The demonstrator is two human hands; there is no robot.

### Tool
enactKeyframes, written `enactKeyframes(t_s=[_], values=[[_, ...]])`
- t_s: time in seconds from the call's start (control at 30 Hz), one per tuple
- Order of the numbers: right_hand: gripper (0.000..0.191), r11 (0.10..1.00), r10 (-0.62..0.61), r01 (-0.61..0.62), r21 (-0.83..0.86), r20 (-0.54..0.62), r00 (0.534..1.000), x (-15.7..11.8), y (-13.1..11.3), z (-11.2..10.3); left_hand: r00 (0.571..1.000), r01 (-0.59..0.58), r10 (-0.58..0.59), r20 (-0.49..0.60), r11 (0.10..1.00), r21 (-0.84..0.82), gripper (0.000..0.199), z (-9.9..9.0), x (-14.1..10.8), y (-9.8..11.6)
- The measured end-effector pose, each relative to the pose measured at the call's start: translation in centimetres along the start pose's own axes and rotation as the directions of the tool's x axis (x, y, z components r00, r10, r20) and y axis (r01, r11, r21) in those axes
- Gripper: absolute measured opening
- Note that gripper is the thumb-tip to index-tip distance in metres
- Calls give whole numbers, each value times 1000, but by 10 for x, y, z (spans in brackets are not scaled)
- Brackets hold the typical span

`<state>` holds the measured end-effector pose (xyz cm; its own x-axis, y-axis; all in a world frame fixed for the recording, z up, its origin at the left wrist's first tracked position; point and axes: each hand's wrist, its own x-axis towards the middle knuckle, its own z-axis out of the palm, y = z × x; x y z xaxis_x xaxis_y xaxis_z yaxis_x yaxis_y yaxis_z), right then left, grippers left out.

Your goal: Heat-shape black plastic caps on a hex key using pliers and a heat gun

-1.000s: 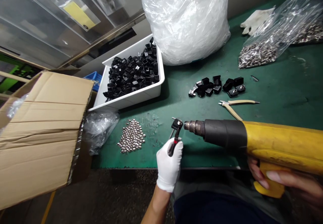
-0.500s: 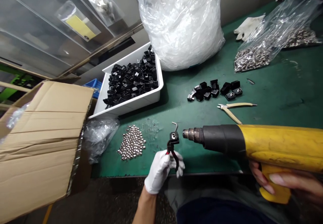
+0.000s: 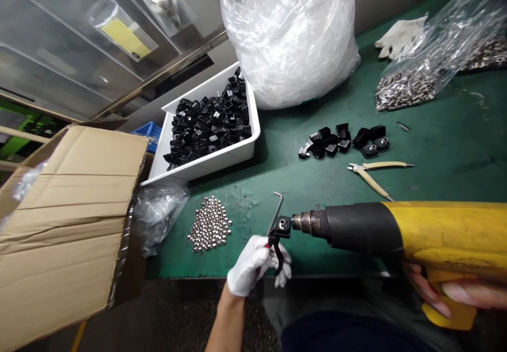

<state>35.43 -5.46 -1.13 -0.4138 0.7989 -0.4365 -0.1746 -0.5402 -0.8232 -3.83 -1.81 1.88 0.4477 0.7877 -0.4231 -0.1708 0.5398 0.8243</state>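
Note:
My left hand (image 3: 253, 265), in a white glove, grips a black-and-red handled tool (image 3: 279, 254). The tool's tip holds a small black plastic part with a metal insert (image 3: 283, 227), and a thin bent metal rod (image 3: 277, 209) rises behind it. My right hand (image 3: 447, 291), bare, wraps the grip of a yellow heat gun (image 3: 435, 230). Its scorched metal nozzle (image 3: 304, 223) points left, almost touching the black part.
Behind my hands lie loose steel inserts (image 3: 209, 224), yellow-handled side cutters (image 3: 372, 172) and a few black parts (image 3: 340, 143) on a green mat (image 3: 447, 146). A white tray (image 3: 206, 164) holds many black parts. A cardboard box (image 3: 63, 220) intrudes at left.
My left hand has brought the black part closer to the nozzle, narrowing the gap. The bent rod now shows more upright. The heat gun has shifted slightly lower with the view.

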Motion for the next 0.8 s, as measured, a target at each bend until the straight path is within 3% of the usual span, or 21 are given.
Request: enactKeyframes(t_s=[0.1, 0.47, 0.8], values=[[37, 999, 27, -25, -22, 70, 997, 0, -2, -5, 1000, -1, 1, 15, 1000, -1, 60, -1, 2, 2], [36, 1000, 20, -18, -14, 147, 989, 3, -6, -12, 999, -11, 10, 34, 1000, 6, 63, -1, 4, 3], [37, 1000, 28, -29, 9, 129, 991, 3, -4, -12, 999, -25, 24, 45, 1000, 12, 62, 0, 4, 5]])
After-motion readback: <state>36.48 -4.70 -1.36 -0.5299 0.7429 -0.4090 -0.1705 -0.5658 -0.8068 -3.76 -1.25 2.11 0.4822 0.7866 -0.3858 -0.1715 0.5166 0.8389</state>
